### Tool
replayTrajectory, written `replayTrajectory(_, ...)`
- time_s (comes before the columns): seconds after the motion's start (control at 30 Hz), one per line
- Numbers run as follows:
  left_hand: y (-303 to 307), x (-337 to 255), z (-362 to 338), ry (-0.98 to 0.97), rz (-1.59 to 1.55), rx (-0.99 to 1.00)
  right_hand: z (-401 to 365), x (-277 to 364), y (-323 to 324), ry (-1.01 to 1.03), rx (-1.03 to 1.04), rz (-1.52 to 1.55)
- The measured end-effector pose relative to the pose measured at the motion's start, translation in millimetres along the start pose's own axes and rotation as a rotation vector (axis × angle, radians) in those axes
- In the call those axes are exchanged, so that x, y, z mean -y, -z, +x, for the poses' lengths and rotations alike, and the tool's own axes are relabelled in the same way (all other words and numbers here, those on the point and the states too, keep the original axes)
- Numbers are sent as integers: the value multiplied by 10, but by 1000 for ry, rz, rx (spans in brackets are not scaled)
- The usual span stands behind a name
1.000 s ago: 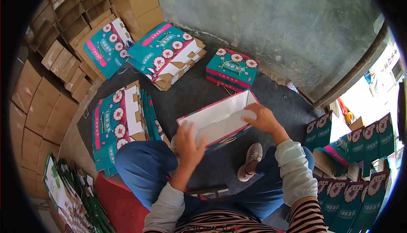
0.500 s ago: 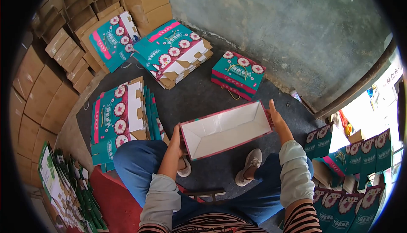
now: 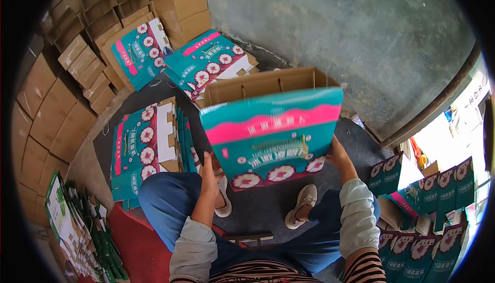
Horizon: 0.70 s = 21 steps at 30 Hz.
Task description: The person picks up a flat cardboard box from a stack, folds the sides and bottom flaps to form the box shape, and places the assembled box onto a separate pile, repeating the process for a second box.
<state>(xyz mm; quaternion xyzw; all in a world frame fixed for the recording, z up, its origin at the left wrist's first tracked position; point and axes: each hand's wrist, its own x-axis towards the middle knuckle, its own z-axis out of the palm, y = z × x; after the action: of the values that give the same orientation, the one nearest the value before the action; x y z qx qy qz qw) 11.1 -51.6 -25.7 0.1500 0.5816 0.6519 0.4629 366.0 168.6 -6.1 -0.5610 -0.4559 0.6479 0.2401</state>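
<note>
An open teal and pink carton (image 3: 273,133) with white-and-purple flower prints stands upright but tilted between my hands, slightly blurred. Brown inner walls show through its open top. My left hand (image 3: 210,175) is at the carton's lower left end, thumb raised and fingers against the edge. At the lower right end, my right hand (image 3: 337,154) grips the side, its fingertips partly hidden by the carton. Flattened printed cartons (image 3: 139,138) lie stacked left of my left hand, and another stack (image 3: 209,59) sits behind the held carton.
Brown cardboard boxes (image 3: 54,110) are piled along the left. Folded green cartons (image 3: 85,226) stand at lower left. Teal cartons (image 3: 433,195) are grouped at right, near a bright doorway. A grey wall (image 3: 330,25) rises behind the dark mat (image 3: 180,95).
The carton has turned from showing its white closed-in end to standing with its printed side facing me and its open end up. The finished-looking carton behind is now almost wholly hidden.
</note>
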Motion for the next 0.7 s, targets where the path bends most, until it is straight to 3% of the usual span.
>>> replayTrajectory(0.1,103,354,133,116,21,-13,83,-277,87,-36,63,-73)
replayTrajectory(0.2,162,595,196,194,25,-56,-44,-480,51,-48,-41,0)
replayTrajectory(0.23,239,735,274,247,27,-68,-43,-565,123,0,32,-80)
replayTrajectory(0.33,481,1029,382,225,-154,147,164,-894,352,80,190,-213)
replayTrajectory(0.43,364,1284,477,-18,-97,120,322,-991,452,46,170,-175)
replayTrajectory(0.47,390,1279,481,-9,72,127,333,-950,445,49,135,-187)
replayTrajectory(0.53,190,1085,320,-225,345,151,264,-770,317,84,-21,-285)
replayTrajectory(0.6,43,803,170,-485,757,158,372,-692,321,225,-210,-533)
replayTrajectory(0.63,-30,667,109,-508,747,196,399,-680,335,296,-306,-658)
replayTrajectory(0.7,-173,495,12,-556,724,270,184,-511,124,504,-311,-1005)
